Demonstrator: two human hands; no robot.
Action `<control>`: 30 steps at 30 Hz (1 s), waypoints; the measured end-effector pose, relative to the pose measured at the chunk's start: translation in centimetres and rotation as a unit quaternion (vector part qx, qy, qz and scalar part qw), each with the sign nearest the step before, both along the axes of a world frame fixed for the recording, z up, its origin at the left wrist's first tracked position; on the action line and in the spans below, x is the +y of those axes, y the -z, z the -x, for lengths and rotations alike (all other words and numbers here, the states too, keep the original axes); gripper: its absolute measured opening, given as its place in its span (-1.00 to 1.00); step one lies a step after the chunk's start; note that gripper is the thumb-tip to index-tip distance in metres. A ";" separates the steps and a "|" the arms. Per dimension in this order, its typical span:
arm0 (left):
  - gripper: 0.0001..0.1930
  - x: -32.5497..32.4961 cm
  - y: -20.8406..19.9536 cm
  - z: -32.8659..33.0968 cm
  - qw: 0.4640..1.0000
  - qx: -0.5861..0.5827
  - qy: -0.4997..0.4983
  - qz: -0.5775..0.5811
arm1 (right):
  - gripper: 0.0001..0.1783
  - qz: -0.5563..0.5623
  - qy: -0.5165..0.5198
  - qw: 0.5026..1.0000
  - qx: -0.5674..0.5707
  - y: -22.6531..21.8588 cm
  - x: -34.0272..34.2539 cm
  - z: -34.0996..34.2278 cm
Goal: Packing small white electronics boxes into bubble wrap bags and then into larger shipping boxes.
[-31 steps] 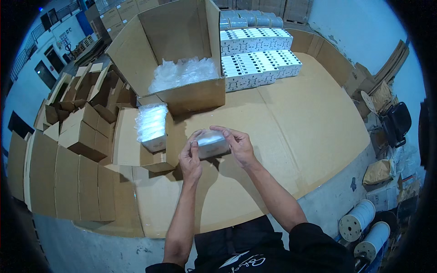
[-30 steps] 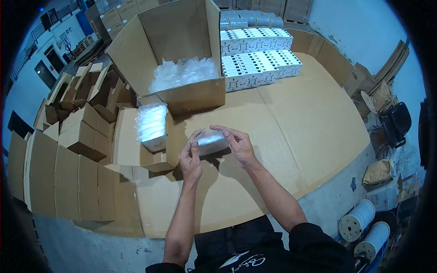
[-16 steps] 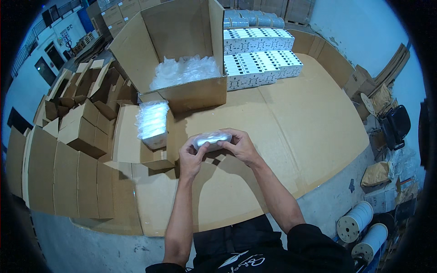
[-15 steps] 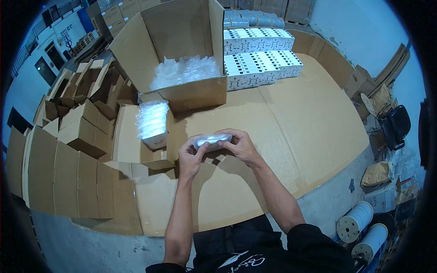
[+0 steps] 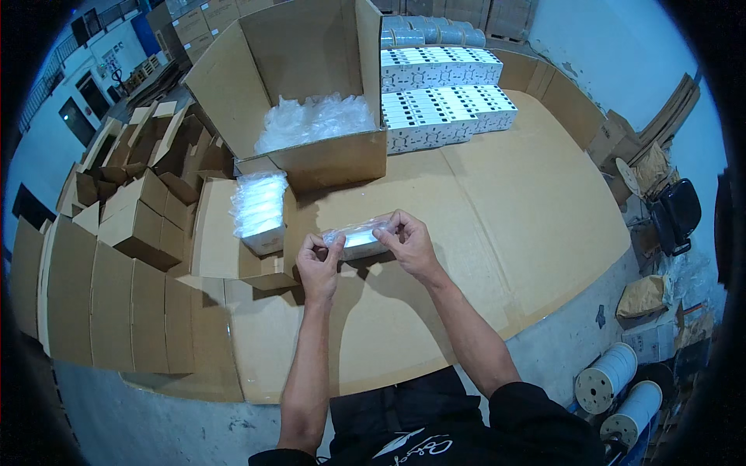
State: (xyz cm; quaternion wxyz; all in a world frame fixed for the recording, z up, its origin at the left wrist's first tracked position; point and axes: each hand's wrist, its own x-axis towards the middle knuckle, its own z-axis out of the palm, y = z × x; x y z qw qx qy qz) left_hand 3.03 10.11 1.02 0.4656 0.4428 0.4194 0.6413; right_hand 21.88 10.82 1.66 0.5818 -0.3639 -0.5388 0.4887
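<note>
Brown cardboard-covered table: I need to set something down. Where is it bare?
Bare: the brown tabletop right of the right hand, before the stacked white printed boxes; a smaller patch between the forearms. Crowded: the left, with brown cardboard cartons, and around the clear-wrapped white box between that hand and the left hand.

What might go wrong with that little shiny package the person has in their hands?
Slipping: the wrapped box is gripped near its ends by the left hand and right hand, and its glossy plastic could slide, perhaps dropping it onto the tabletop.

Tearing: the fingers pinch the clear film, so a hard tug might rip it.

Bumping: the left hand is close to the open carton, so a sideways move could knock it.
</note>
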 end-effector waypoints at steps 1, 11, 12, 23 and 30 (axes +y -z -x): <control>-0.74 0.0 0.1 -0.1 1.000 -0.015 0.009 0.015 | -0.81 0.003 0.004 1.000 0.008 0.0 -0.1 0.0; -0.73 0.2 0.2 -0.5 0.999 -0.039 0.003 0.025 | -0.47 -0.026 -0.004 0.994 0.109 -2.2 -1.1 0.5; -0.73 0.2 0.2 -0.5 0.999 -0.040 0.003 0.024 | -0.47 -0.027 -0.004 0.994 0.109 -2.0 -1.0 -0.2; -0.74 0.3 0.6 -0.4 0.999 -0.025 0.003 0.033 | -0.76 0.009 -0.080 0.985 -0.154 -2.5 -1.6 -1.2; -0.76 0.2 0.2 -0.5 0.999 -0.016 -0.007 0.032 | -0.72 0.014 -0.053 0.988 -0.147 -2.5 -1.3 -1.0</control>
